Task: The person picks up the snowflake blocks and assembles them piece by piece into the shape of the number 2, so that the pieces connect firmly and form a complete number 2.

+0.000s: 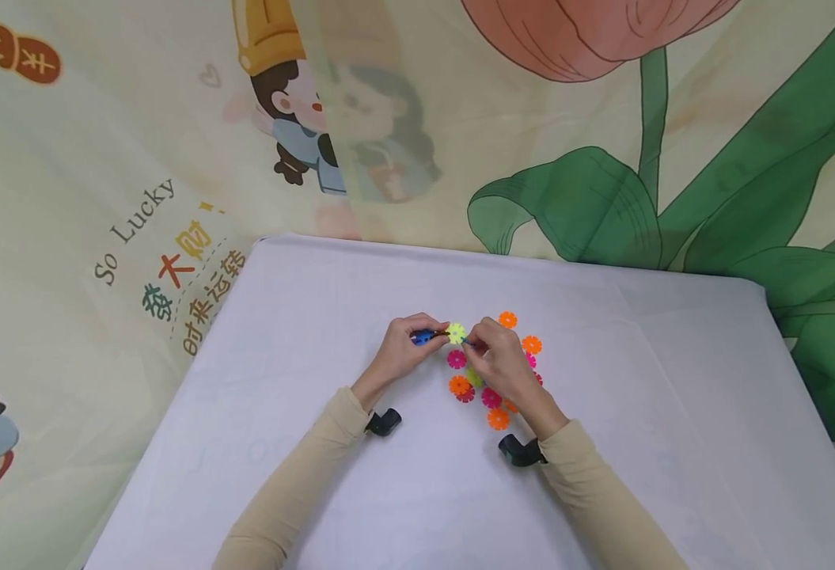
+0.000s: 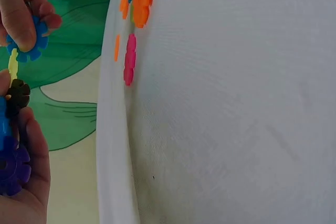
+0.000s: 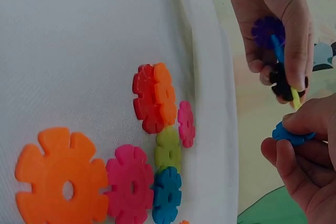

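Observation:
My left hand (image 1: 401, 348) grips a short chain of notched plastic discs. In it are a purple disc (image 2: 14, 167), a blue one (image 3: 277, 49), a black one (image 2: 19, 94) and a yellow disc (image 1: 456, 333) at the outer end. Between thumb and fingers, my right hand (image 1: 504, 360) pinches a separate blue disc (image 3: 286, 136). Its edge is right at the yellow disc's rim; whether their slots are engaged I cannot tell. Both hands are above the table, beside loose discs. The fingers hide parts of the chain.
On the white-covered table (image 1: 303, 317) lie several loose discs, among them an orange disc (image 3: 39, 177), a pink disc (image 3: 128, 184) and a green disc (image 3: 167, 149). Some overlap. A printed cloth (image 1: 403, 214) hangs behind the table's far edge.

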Motion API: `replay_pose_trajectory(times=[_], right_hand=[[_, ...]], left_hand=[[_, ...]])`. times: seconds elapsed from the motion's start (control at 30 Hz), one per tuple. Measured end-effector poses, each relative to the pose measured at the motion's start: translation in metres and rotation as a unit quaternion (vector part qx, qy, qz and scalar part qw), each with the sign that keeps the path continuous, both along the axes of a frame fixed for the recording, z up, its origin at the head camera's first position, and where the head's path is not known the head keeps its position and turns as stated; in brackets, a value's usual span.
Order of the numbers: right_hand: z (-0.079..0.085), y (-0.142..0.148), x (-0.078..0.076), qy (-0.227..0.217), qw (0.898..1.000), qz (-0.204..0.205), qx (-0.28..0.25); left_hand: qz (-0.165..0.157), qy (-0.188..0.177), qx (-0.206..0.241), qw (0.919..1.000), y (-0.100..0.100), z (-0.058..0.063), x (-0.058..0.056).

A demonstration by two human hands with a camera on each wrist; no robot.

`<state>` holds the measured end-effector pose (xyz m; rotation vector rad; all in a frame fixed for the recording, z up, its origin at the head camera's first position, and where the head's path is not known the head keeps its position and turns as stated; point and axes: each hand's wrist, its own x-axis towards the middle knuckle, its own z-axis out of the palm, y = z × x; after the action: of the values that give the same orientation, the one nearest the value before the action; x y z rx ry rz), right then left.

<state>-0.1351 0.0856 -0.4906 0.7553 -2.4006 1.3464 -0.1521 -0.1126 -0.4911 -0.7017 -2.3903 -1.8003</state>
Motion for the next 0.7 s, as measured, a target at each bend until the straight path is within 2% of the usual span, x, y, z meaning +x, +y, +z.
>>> replay_pose_trajectory(times=[0.13,0.3,0.37,0.53,0.57,0.7], right_hand=[[0.001,-0.001,0.000,0.008,1.000,-0.015,-0.020],[0.006,-0.004,-0.003,0.015,0.995,-0.006,-0.100],[0.012,-0.006,-0.001,0.021,0.994,-0.001,-0.112],[0.009,-0.009,-0.003,0.057,0.993,-0.007,-0.099],[0.004,-0.008,-0.006,0.062,0.993,-0.010,-0.096],[0.001,-0.009,-0.004,0.066,0.994,-0.021,-0.081]], left_hand=[[0.017,-0.005,0.009,0.9998,-0.002,0.004,0.002],[0.047,-0.018,0.024,0.9984,-0.010,0.015,0.003],[0.049,-0.027,0.029,0.9980,-0.012,0.025,0.007],[0.038,-0.027,0.037,0.9982,-0.011,0.045,0.016],[0.037,-0.025,0.037,0.9983,-0.011,0.045,0.016],[0.034,-0.026,0.040,0.9983,-0.009,0.044,0.017]])
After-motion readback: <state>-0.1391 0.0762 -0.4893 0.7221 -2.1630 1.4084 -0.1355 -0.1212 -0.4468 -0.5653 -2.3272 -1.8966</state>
